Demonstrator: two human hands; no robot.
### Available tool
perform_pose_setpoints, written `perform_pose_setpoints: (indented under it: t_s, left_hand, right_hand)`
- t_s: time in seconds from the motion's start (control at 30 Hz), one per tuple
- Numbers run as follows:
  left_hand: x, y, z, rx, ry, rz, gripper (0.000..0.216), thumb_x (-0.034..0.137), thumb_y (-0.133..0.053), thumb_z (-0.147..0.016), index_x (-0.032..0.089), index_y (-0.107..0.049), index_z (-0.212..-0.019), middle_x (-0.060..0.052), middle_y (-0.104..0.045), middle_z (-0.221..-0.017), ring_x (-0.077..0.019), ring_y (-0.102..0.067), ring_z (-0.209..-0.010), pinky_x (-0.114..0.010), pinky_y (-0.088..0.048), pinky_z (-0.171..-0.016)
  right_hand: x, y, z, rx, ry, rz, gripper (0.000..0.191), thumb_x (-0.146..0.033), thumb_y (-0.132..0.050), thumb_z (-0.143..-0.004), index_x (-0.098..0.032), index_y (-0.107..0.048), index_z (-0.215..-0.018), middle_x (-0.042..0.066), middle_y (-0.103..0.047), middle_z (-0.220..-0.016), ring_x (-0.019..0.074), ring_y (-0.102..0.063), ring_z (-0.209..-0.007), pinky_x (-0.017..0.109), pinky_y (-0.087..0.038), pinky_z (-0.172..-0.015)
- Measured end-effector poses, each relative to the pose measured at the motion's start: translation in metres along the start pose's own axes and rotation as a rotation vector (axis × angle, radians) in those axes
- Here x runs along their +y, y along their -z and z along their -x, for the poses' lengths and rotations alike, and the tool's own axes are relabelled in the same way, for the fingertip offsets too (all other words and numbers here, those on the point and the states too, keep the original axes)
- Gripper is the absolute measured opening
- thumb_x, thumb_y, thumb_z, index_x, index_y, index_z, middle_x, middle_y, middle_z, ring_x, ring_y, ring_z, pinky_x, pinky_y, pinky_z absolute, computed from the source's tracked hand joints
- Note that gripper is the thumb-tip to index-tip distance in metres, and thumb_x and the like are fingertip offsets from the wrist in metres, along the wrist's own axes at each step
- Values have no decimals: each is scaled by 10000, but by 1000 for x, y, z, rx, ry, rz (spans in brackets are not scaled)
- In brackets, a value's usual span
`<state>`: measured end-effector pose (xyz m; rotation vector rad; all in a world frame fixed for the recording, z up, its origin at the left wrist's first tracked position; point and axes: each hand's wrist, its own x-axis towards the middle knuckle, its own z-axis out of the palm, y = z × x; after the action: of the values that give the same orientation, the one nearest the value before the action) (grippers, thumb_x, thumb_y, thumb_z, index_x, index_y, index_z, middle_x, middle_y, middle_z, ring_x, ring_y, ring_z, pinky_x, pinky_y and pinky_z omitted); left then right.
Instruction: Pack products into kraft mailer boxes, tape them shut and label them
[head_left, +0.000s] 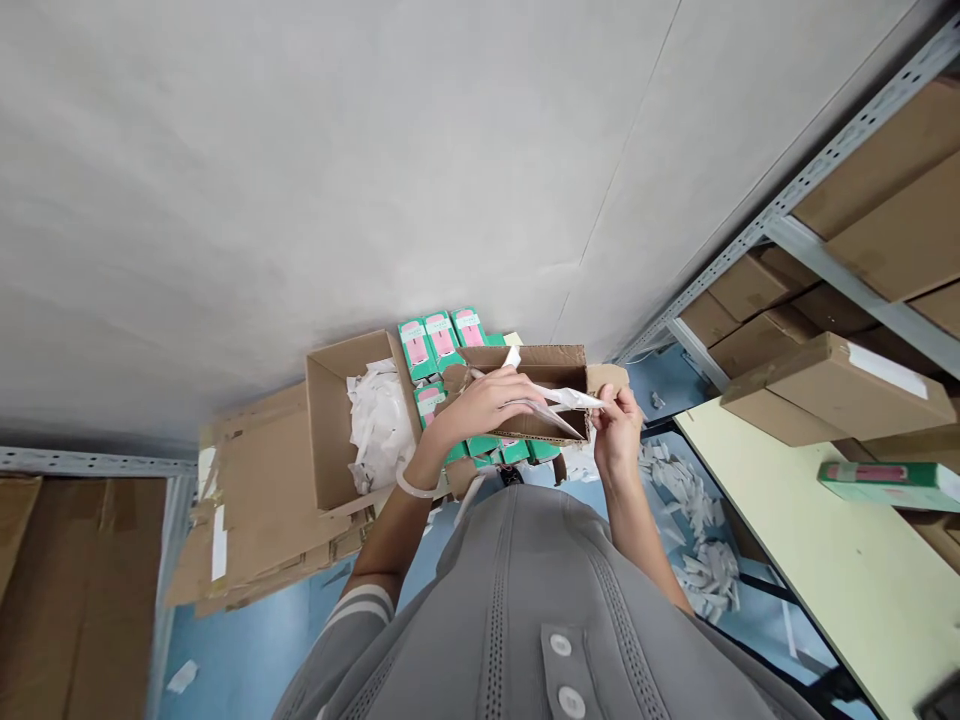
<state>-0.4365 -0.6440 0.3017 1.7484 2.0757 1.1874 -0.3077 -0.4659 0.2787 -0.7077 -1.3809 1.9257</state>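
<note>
An open cardboard box (555, 362) is in front of my body, its top facing me. Over its left part lies my left hand (491, 402), fingers curled round crumpled white paper (559, 396). The paper's pointed pieces stick out to the right across the opening. At the box's right end my right hand (619, 420) pinches the tip of one of these pieces between thumb and fingers. My left palm and part of the paper are hidden. Green boxes with pink fronts (442, 340) stand behind and below the cardboard box.
To the left, a larger carton (330, 430) holds white paper filling (381, 415), beside flattened cardboard (262, 480). White paper scraps (705, 570) litter the blue floor. On the right are a pale table (817, 540) with a green box (889, 482), and a metal shelf (817, 255) of cartons.
</note>
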Motion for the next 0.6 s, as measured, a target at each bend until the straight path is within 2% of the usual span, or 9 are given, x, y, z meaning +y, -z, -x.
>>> perform_pose_setpoints:
  t_s: [0.07, 0.13, 0.2, 0.27, 0.33, 0.4, 0.5, 0.6]
  left_hand:
    - [-5, -2, 3, -123, 63, -60, 230, 366, -612, -927, 342, -719, -1129, -21, -663, -1289, -245, -552, -1213, -441, -418, -1043]
    - [-6, 0, 7, -181, 115, -40, 291, 394, -652, -896, 386, -695, -1184, 11, -548, -1456, -276, -445, -1368, -486, -356, -1120]
    - [-4, 4, 11, -213, 158, 26, 304, 406, -626, -912, 400, -681, -1211, 31, -473, -1524, -272, -364, -1445, -489, -321, -1161]
    - [0, 9, 14, -217, 197, 75, 277, 410, -577, -942, 396, -690, -1195, 33, -488, -1512, -256, -358, -1456, -494, -290, -1188]
    - [4, 15, 18, -190, 222, 90, 269, 404, -535, -965, 381, -698, -1177, 18, -538, -1467, -241, -404, -1430, -502, -272, -1201]
    - [6, 20, 24, -133, 224, 104, 276, 389, -503, -981, 363, -696, -1176, -1, -570, -1432, -224, -462, -1385, -488, -315, -1184]
    - [6, 25, 36, -16, 234, 126, 293, 364, -459, -999, 340, -674, -1197, -21, -581, -1412, -204, -515, -1326, -444, -422, -1112]
    - [5, 28, 51, 114, 278, 112, 289, 356, -459, -999, 319, -671, -1191, -36, -608, -1370, -211, -528, -1308, -426, -441, -1090]
  right_hand:
    - [0, 2, 0, 16, -8, 1, 563, -571, -786, -686, -218, -350, -639, -97, -311, -598, 40, -244, -458, 188, -201, -398]
    - [1, 4, 0, 16, -19, 0, 541, -581, -781, -691, -217, -382, -647, -97, -315, -591, 41, -251, -456, 187, -200, -399]
    - [1, 6, 0, 9, -21, -9, 526, -585, -774, -702, -218, -401, -657, -97, -316, -580, 43, -257, -454, 187, -199, -401]
    - [2, 7, 0, 0, -19, -22, 515, -577, -772, -714, -216, -408, -661, -97, -326, -575, 42, -262, -452, 185, -204, -403]
    - [2, 9, 1, -8, -13, -33, 503, -558, -776, -726, -211, -416, -661, -97, -331, -574, 38, -265, -453, 179, -209, -407]
    - [2, 10, 1, -8, -8, -45, 498, -540, -783, -727, -206, -421, -656, -97, -325, -577, 35, -261, -456, 176, -205, -409]
    - [2, 12, 2, 1, -8, -47, 502, -542, -788, -720, -206, -420, -652, -96, -314, -589, 36, -264, -462, 178, -205, -409]
    - [2, 15, 4, 12, -15, -38, 520, -553, -796, -703, -210, -408, -649, -95, -319, -592, 38, -277, -464, 178, -209, -407]
